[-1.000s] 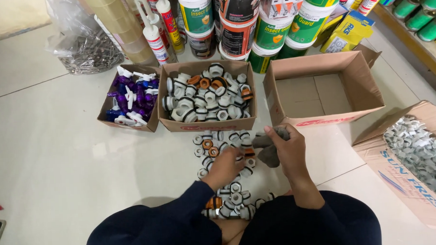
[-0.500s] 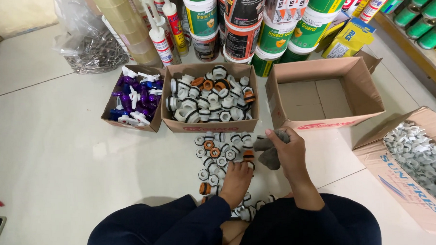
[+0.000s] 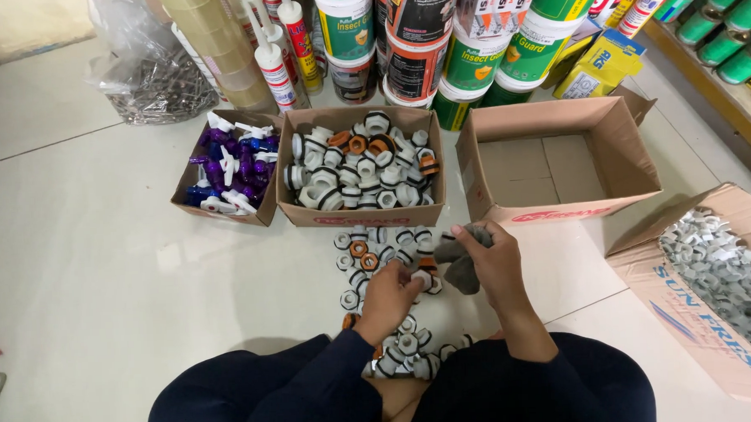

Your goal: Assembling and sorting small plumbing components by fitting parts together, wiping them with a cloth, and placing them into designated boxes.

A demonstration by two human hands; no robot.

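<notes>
I sit on the floor with a heap of small white, black and orange plastic fittings [image 3: 377, 252] in front of my knees. My left hand [image 3: 387, 300] is closed around one white fitting [image 3: 421, 278] at the heap's right side. My right hand [image 3: 495, 261] grips a grey cloth [image 3: 460, 251] just right of that fitting. Beyond the heap stands an open cardboard box of the same fittings [image 3: 361, 166]. More fittings lie between my legs [image 3: 401, 356].
A smaller box of purple and white parts [image 3: 228, 168] stands at the left, an empty cardboard box [image 3: 557, 159] at the right, and a box of grey metal clips [image 3: 719, 274] at the far right. Paint tubs [image 3: 419, 43], sealant tubes and tape rolls line the back.
My left hand has come up from the fittings near my lap to the heap's right side, beside the cloth. The right hand has stayed in place with the cloth.
</notes>
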